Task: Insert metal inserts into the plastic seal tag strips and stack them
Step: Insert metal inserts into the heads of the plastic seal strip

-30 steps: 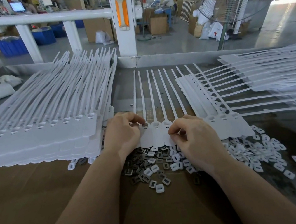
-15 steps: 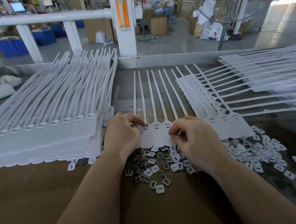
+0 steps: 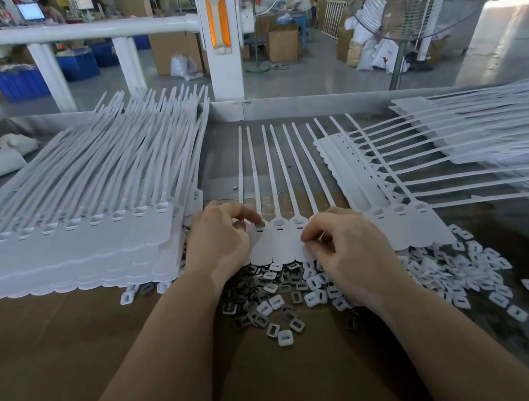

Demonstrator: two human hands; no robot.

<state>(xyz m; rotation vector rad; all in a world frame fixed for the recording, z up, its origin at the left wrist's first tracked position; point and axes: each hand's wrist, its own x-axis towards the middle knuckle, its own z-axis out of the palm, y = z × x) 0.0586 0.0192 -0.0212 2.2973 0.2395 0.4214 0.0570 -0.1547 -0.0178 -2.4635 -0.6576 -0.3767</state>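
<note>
At frame centre, the seal tag strip lies on the desk; the left hand pinches a metal insert at its slot. The right hand curls on the strip's tags, hiding whatever it pinches. Loose inserts lie partly hidden beneath both hands.

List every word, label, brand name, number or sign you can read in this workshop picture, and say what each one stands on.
No text can be read anywhere.
Lit computer screen at the far left: content too blurred to read.
White sack with a red mark by the fan stand: mark too small to make out.
White plastic seal tag strip between the hands: blank.
Brown cardboard boxes on the floor: no print visible.
</note>
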